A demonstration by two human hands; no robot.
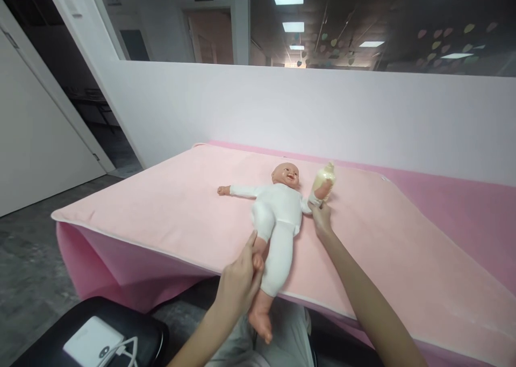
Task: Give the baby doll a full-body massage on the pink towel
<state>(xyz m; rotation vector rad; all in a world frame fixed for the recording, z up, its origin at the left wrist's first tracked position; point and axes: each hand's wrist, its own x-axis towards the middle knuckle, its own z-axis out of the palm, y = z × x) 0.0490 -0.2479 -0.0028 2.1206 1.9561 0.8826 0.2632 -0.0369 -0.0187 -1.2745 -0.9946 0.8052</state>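
A baby doll with a white cloth body lies on its back on the pink cover, its head toward the wall. My left hand is closed around the doll's bent leg at the ankle and foot. With its fingers closed, my right hand grips the doll's forearm at the white sleeve. Directly behind that doll's hand is a pale yellow baby bottle, partly hidden by it; whether the two touch I cannot tell. The doll's other arm stretches out to the left. Its straight leg hangs over the table's front edge.
The pink cover drapes over the table edge. Behind it rises a white wall with a window above. At the lower left, a black chair carries a white power bank with a cable. A white door stands at the left.
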